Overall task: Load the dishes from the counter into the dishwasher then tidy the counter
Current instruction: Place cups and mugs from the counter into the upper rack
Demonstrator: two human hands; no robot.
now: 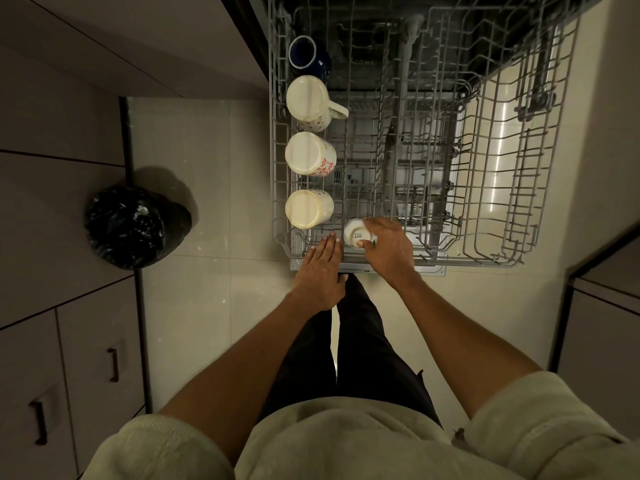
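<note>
The dishwasher's upper wire rack is pulled out in front of me. Along its left side stand a dark blue mug and three cream mugs upside down. My right hand grips a small white cup, bottom up, at the rack's front edge. My left hand lies flat with straight fingers on the rack's front rim, just left of the cup.
A black bin bag sits on the floor at the left, beside cabinet drawers. The lower rack and open dishwasher door show through the wires. A cabinet corner stands at the right. My legs stand on the pale tile floor.
</note>
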